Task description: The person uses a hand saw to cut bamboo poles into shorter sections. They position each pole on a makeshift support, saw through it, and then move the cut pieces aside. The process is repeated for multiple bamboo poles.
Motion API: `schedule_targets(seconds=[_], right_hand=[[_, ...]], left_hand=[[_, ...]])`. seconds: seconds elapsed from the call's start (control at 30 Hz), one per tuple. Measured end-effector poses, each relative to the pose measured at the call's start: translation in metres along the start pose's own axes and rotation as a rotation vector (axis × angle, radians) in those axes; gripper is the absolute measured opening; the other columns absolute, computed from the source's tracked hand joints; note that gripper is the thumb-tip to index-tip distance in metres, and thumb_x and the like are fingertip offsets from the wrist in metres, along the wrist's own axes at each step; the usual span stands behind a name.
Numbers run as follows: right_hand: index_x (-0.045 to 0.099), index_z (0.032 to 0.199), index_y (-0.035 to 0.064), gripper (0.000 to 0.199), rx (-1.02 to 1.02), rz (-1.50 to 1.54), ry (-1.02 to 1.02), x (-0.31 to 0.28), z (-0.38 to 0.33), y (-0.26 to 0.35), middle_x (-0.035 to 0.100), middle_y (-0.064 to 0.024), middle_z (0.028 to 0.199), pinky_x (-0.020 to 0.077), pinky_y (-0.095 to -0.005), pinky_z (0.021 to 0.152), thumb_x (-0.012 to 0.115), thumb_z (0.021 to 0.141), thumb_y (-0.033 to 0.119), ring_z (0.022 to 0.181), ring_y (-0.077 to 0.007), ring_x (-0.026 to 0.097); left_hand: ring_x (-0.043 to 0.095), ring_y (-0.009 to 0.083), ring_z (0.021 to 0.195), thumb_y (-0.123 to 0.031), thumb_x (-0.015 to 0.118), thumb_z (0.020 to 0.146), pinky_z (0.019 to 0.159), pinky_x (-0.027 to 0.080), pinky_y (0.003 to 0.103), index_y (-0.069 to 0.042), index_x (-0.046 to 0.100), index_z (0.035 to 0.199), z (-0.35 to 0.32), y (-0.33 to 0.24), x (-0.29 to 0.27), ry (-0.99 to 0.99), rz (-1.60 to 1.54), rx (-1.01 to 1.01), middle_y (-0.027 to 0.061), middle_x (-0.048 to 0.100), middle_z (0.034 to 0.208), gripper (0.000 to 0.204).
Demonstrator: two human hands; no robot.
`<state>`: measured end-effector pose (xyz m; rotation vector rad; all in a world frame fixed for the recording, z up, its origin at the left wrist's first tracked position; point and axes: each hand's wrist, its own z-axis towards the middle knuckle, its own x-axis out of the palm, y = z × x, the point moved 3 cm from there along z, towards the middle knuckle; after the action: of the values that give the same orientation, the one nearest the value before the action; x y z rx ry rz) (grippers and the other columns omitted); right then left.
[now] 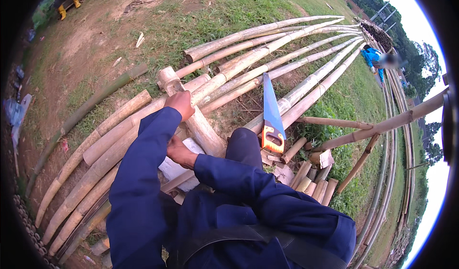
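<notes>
A short, thick bamboo piece (205, 131) with a notch cut near its far end slants away from my lap. My left hand (180, 105) is closed in a fist at that notch, against the bamboo; whatever it grips is hidden. Closer to me, my right hand (181, 153) is beside the same piece with its fingers curled, partly covered by my left sleeve, so what it holds does not show. To the right of my knee, a handsaw (273, 109) with a blue blade and an orange-and-yellow handle rests against long bamboo poles (313, 91), untouched by either hand.
More poles (86, 149) lie at the left. Short bamboo offcuts (315, 185) are piled right of my knee, beneath a bamboo frame (382, 124). A pale slab (177, 166) is by my right hand. A person in blue (372, 57) bends far right; another person in yellow boots (76, 0) is far left.
</notes>
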<state>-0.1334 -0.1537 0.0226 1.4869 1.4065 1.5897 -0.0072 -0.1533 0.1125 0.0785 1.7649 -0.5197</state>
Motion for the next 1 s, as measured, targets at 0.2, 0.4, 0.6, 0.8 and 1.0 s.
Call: schedule_targets(seconds=[0.2, 0.4, 0.6, 0.8, 1.0], right_hand=[[0.033, 0.157, -0.0024, 0.084, 0.156, -0.379, -0.380, -0.162, -0.062, 0.043, 0.063, -0.0239, 0.132, 0.0504, -0.0372, 0.099, 0.080, 0.090, 0.017, 0.116, -0.0266, 0.064], [0.045, 0.149, -0.0015, 0.061, -0.116, -0.510, -0.665, -0.246, -0.125, 0.082, 0.070, -0.0176, 0.115, 0.0559, -0.0337, 0.089, 0.071, 0.094, 0.008, 0.103, -0.0218, 0.068], [0.055, 0.141, 0.0010, 0.048, -0.129, -0.683, -0.829, -0.274, -0.159, 0.099, 0.071, -0.0154, 0.113, 0.0586, -0.0344, 0.086, 0.069, 0.095, 0.009, 0.097, -0.0210, 0.071], [0.060, 0.138, 0.0026, 0.048, -0.234, -1.015, -0.816, -0.258, -0.183, 0.099, 0.073, -0.0171, 0.113, 0.0568, -0.0402, 0.094, 0.071, 0.092, 0.011, 0.101, -0.0271, 0.072], [0.065, 0.130, 0.0037, 0.041, -0.193, -1.338, -0.670, -0.224, -0.181, 0.103, 0.067, -0.0160, 0.125, 0.0493, -0.0428, 0.104, 0.073, 0.091, 0.013, 0.119, -0.0317, 0.063]], left_hand=[[0.069, 0.0454, 0.096, -0.018, 0.076, 0.078, 0.088, 0.054, 0.052, 0.005, 0.062, 0.113, -0.086, 0.097, -0.025, 0.024, -0.029, -0.035, 0.0288, 0.070, 0.097, 0.044], [0.065, 0.0454, 0.106, -0.018, 0.084, 0.069, 0.093, 0.052, 0.052, -0.004, 0.058, 0.137, -0.233, 0.258, -0.015, 0.011, 0.155, -0.220, 0.0257, 0.070, 0.109, 0.074], [0.063, 0.0412, 0.118, -0.013, 0.083, 0.072, 0.101, 0.050, 0.048, -0.013, 0.058, 0.139, -0.424, 0.414, -0.005, -0.077, 0.322, -0.524, 0.0202, 0.069, 0.123, 0.072], [0.054, 0.0309, 0.134, -0.007, 0.076, 0.081, 0.112, 0.043, 0.050, -0.025, 0.055, 0.144, -0.490, 0.465, 0.004, 0.153, 0.591, -0.969, 0.0077, 0.060, 0.141, 0.069], [0.062, 0.0352, 0.126, 0.001, 0.064, 0.085, 0.110, 0.047, 0.049, -0.029, 0.066, 0.135, -0.472, 0.553, 0.033, 0.474, 0.480, -1.020, 0.0127, 0.069, 0.129, 0.058]])
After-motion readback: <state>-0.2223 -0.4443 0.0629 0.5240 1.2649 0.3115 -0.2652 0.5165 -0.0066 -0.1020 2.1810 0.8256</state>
